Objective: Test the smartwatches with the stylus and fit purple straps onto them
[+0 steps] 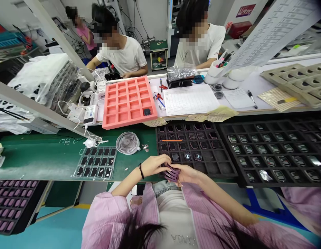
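My left hand [158,164] and my right hand [189,173] meet in front of my body at the bench edge. Between their closed fingers is a dark purple ribbed part [172,174] with open slots; its exact kind is not clear. Just beyond my hands lies a black compartment tray [226,168] holding rows of dark watch frames [194,145]. In its nearer part sit a few watches, two with lit faces, such as the lit watch [187,156]. An orange stick [171,140] rests across the tray.
Left of my hands are a small fan [127,143] and a clear tray of black pieces [96,161]. Another black tray [243,128] with watch parts stands at right. A pink foam tray [129,102] rests on the shelf. Two co-workers in white sit opposite.
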The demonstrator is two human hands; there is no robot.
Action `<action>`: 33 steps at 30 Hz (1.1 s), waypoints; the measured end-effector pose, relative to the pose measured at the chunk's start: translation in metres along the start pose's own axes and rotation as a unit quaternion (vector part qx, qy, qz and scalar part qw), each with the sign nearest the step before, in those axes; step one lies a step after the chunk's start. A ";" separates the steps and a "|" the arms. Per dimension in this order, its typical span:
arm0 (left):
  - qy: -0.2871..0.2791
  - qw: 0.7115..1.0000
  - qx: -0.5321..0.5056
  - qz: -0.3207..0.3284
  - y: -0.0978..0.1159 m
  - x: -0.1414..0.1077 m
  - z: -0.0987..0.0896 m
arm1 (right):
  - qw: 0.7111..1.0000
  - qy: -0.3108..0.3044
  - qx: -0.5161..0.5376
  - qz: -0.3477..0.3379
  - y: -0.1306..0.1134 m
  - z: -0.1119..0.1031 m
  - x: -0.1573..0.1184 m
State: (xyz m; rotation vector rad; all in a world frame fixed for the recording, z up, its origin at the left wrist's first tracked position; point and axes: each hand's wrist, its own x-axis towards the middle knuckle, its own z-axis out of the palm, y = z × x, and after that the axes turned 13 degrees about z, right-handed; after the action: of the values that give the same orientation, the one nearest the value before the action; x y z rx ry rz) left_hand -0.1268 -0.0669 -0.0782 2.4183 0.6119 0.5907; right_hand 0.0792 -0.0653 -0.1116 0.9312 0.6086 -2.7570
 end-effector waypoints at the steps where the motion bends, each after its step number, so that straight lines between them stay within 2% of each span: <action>1: -0.010 1.000 -0.020 -0.011 -0.001 -0.001 0.002 | 1.000 0.000 -0.001 0.004 0.003 0.001 0.000; 5: -0.016 0.989 -0.112 -0.091 -0.007 -0.005 0.010 | 0.999 0.045 -0.010 -0.011 0.015 0.002 0.004; 7: 0.006 0.978 -0.153 -0.142 -0.007 -0.003 0.017 | 0.992 0.108 -0.022 -0.058 0.019 -0.001 0.007; 8: 0.017 0.974 -0.163 -0.156 -0.006 -0.001 0.021 | 0.982 0.162 -0.040 -0.090 0.019 -0.003 0.008; 10: 0.039 0.975 -0.149 -0.160 -0.001 0.007 0.034 | 0.936 0.297 -0.098 -0.160 0.018 -0.006 0.009; 12: 0.069 0.980 -0.094 -0.162 0.003 0.017 0.050 | 0.858 0.422 -0.171 -0.235 0.016 -0.007 0.009; 13: 0.084 0.980 -0.058 -0.169 0.004 0.023 0.059 | 0.825 0.457 -0.199 -0.266 0.014 -0.006 0.008; 15: 0.109 0.976 0.002 -0.191 0.003 0.034 0.075 | 0.782 0.487 -0.235 -0.311 0.014 -0.003 0.008; 18: 0.132 0.969 0.045 -0.202 -0.003 0.043 0.088 | 0.761 0.502 -0.257 -0.320 0.016 0.000 0.006; 20: 0.152 0.969 0.045 -0.188 -0.005 0.043 0.088 | 0.769 0.495 -0.255 -0.314 0.017 -0.002 0.002; 21: 0.166 0.969 0.038 -0.178 -0.005 0.041 0.086 | 0.783 0.480 -0.245 -0.310 0.016 -0.005 -0.001; 23: 0.195 0.968 0.014 -0.159 -0.003 0.038 0.080 | 0.832 0.422 -0.203 -0.297 0.013 -0.012 -0.010; 26: 0.218 0.966 -0.023 -0.137 0.005 0.035 0.071 | 0.923 0.281 -0.107 -0.242 0.003 -0.021 -0.026; 28: 0.213 0.969 -0.031 -0.118 0.009 0.037 0.066 | 0.959 0.196 -0.063 -0.195 -0.004 -0.024 -0.034; 30: 0.209 0.973 -0.021 -0.098 0.012 0.040 0.063 | 0.972 0.155 -0.041 -0.169 -0.009 -0.025 -0.038; 33: 0.203 0.976 -0.009 -0.072 0.010 0.044 0.062 | 0.975 0.151 -0.024 -0.162 -0.011 -0.026 -0.037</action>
State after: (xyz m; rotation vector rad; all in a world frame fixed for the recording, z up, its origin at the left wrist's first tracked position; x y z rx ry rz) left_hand -0.0565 -0.0765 -0.1056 2.2227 0.9348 1.0335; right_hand 0.1193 -0.0428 -0.1041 1.3655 0.9486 -2.8779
